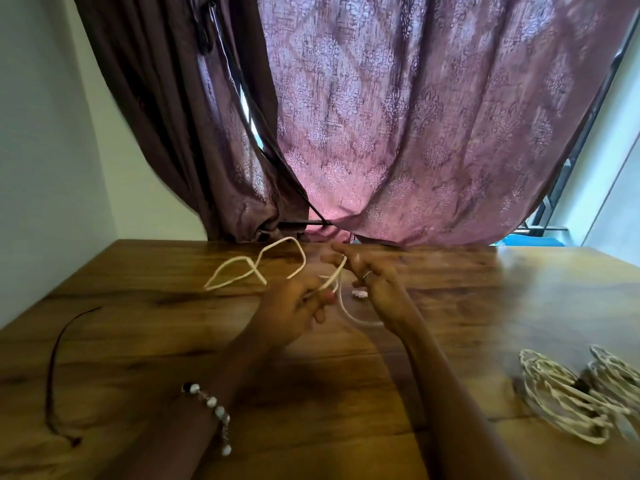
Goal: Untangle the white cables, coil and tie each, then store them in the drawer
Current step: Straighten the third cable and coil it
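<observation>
**White cable in hand over wooden table**

Item: white cable (263, 268), looped, raised just above the wooden table (346, 393) near its far edge. Left hand (294, 313): fingers curled, pinching the strand. Right hand (374, 289): fingers extended and relaxed, strand draped across them; ring worn. Coiled white cables (568, 396): two bundles, lower right on the table. Dark cord (55, 358): left side. Patterned curtain (415, 116) behind. Beaded bracelet (211, 407) on left wrist.

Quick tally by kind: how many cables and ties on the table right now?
Loose white cable, in the hands: 1
Coiled white cables, right side: 2
Dark tie cord, left side: 1
Total: 4
</observation>
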A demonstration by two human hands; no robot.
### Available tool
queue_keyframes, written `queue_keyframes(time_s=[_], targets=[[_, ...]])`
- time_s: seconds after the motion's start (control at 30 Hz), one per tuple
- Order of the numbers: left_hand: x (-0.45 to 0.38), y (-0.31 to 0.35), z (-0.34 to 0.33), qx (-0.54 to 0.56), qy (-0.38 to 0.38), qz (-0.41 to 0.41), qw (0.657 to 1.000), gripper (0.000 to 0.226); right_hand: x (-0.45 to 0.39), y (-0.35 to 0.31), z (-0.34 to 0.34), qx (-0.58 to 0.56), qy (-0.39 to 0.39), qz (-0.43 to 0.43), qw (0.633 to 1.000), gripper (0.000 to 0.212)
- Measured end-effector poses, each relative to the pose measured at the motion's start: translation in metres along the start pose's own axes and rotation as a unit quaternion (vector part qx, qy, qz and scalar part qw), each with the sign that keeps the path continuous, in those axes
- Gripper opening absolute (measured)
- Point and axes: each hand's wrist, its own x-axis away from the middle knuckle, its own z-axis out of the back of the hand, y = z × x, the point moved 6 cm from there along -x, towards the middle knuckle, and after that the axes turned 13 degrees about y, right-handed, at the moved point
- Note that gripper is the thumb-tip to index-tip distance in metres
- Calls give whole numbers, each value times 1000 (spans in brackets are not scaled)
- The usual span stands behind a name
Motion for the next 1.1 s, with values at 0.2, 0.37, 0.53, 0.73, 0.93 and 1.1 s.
queue_keyframes(time_s=[0.2, 0.37, 0.53, 0.73, 0.93, 1.1], targets=[[-14, -24, 43, 53, 205, 16, 977, 20, 2, 31, 0, 198, -54, 33, 978, 44], [-12, -26, 61, 8, 273, 32, 961, 17, 15, 22, -21, -87, -115, -126, 981, 5], [-12, -47, 58, 89, 262, 94, 956, 22, 25, 14, -43, -276, -77, -273, 918, 6], [0, -60, 26, 273, 177, 370, 870, 21, 17, 24, -27, -320, 90, -281, 900, 4], [10, -25, -8, 364, -95, 296, 878, 51, 10, 30, -11, -278, 173, -243, 913, 11], [3, -30, -7, 381, 44, 319, 866, 38, 9, 40, -1, -220, 215, -213, 927, 15]])
